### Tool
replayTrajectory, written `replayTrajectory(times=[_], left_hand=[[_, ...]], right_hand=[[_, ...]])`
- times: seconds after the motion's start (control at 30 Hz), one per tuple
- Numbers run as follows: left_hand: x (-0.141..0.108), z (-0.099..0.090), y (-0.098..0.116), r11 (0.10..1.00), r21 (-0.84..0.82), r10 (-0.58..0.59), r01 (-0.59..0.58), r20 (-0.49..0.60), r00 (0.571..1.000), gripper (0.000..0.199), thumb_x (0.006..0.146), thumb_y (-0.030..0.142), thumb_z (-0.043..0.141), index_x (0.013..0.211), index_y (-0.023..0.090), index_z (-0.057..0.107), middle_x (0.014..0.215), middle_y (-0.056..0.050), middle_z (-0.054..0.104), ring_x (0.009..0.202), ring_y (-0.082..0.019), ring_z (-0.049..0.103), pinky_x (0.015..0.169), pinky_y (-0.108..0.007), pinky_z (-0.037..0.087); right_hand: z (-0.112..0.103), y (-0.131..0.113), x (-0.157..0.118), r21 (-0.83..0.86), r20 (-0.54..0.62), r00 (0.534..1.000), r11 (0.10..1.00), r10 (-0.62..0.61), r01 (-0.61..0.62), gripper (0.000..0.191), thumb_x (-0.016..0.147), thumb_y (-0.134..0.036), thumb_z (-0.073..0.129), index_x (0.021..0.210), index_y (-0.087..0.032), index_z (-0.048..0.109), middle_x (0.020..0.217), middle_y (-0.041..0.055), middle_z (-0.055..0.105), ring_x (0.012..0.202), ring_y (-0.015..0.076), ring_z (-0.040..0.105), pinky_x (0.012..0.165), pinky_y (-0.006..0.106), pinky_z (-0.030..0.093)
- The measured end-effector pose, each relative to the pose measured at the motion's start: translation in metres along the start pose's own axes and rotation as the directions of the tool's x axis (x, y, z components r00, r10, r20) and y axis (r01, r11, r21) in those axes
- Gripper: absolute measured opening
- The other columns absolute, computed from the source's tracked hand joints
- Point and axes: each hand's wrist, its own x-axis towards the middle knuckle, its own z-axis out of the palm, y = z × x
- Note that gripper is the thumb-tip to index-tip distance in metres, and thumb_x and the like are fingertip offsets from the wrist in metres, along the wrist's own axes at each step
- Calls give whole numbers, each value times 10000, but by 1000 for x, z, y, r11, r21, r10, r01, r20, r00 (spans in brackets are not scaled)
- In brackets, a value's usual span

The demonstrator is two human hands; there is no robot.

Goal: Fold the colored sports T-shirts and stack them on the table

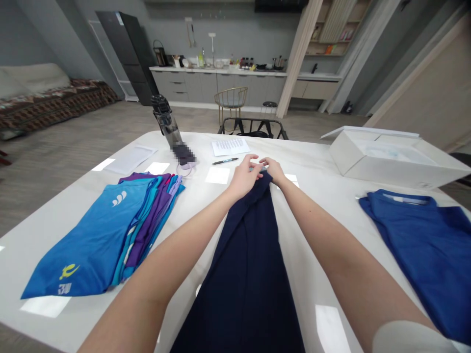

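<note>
A dark navy garment (250, 264) lies lengthwise on the white table, narrow at its far end and wider toward me. Both hands are at that far end. My left hand (247, 175) is on its left side, fingers bent over the tip of the cloth. On the right side, my right hand (273, 170) has its fingers closed on the garment's edge. A small light grey patch shows between the hands. Folded blue, teal and purple shirts (95, 230) are stacked on the left. A folded blue shirt (423, 250) lies on the right.
Behind the hands are a pen (225, 161) and a printed sheet (230, 146). A clear bottle (167, 125) stands back left, near a blurred dark object (184, 154). An open white box (390, 159) sits back right. A chair (253, 128) is beyond the table.
</note>
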Motion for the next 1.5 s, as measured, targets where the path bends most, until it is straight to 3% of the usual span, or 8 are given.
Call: replayTrajectory(times=[0.13, 0.3, 0.47, 0.67, 0.9, 1.2, 1.33, 1.5], left_hand=[[-5, 8, -37, 967, 250, -56, 52, 7, 998, 240, 960, 266, 501, 1185, 216, 567, 1047, -51, 708, 890, -172, 681, 836, -318, 522], [-24, -8, -63, 677, 719, 58, -153, 155, 986, 309, 972, 272, 487, 1260, 227, 589, 1276, -119, 624, 1213, -280, 547, 1026, -462, 425], [2, 5, -64, 587, 767, 125, -259, 230, 965, 437, 1018, 298, 337, 1418, 289, 514, 1450, -115, 536, 1278, -318, 469, 1027, -530, 369], [54, 20, -74, 539, 752, 50, -381, 423, 905, 481, 945, 261, 377, 1380, 317, 575, 1418, -75, 593, 1279, -322, 463, 1037, -563, 321], [70, -4, -81, 544, 763, 80, -349, 367, 927, 308, 856, 408, 514, 999, 230, 721, 1174, -111, 686, 1204, -332, 488, 1021, -542, 308], [96, -24, -64, 580, 808, -17, -98, 133, 991, 318, 886, 383, 500, 1089, 237, 698, 1100, -134, 671, 1233, -328, 484, 1053, -531, 285], [77, -17, -79, 563, 826, -113, -6, 84, 990, 514, 878, 354, 539, 1376, 227, 542, 1438, -165, 512, 1334, -355, 419, 1074, -557, 295], [10, -21, -83, 623, 766, 73, -158, 144, 987, 500, 955, 337, 483, 1443, 231, 458, 1478, -142, 477, 1332, -301, 443, 1079, -502, 316]], right_hand=[[-9, 18, -30, -10, 40, 986, 987, 161, -161, 362, 993, -395, 463, 940, -181, 751, 896, 76, 752, 910, 211, 690, 851, 287, 482], [-11, 10, -64, -180, 86, 976, 967, 199, -181, 461, 828, -659, 652, 910, -214, 738, 951, 118, 744, 932, 284, 693, 784, 340, 504], [-17, 2, -78, -277, 103, 946, 922, 309, -271, 433, 788, -637, 687, 862, -212, 721, 949, 147, 735, 885, 291, 699, 725, 349, 507], [-18, 6, -84, -152, 145, 960, 964, 239, -217, 240, 799, -373, 733, 981, -217, 722, 875, 69, 734, 871, 241, 693, 772, 311, 497], [-17, -2, -87, -60, 16, 993, 992, 114, -113, 149, 921, -267, 577, 965, -232, 715, 817, 32, 718, 824, 224, 666, 770, 307, 467], [-14, -15, -39, -27, -56, 998, 999, 40, -42, 170, 948, -265, 566, 991, -203, 718, 872, 42, 708, 848, 205, 640, 802, 296, 460], [7, -6, -33, -165, 32, 994, 982, 103, -96, 143, 955, -245, 574, 1002, -203, 703, 1000, 71, 689, 930, 223, 631, 827, 314, 459], [13, -8, -63, -349, -91, 996, 935, 24, -54, 299, 976, -316, 575, 1241, -181, 608, 1207, 151, 580, 1047, 290, 590, 834, 367, 473]])
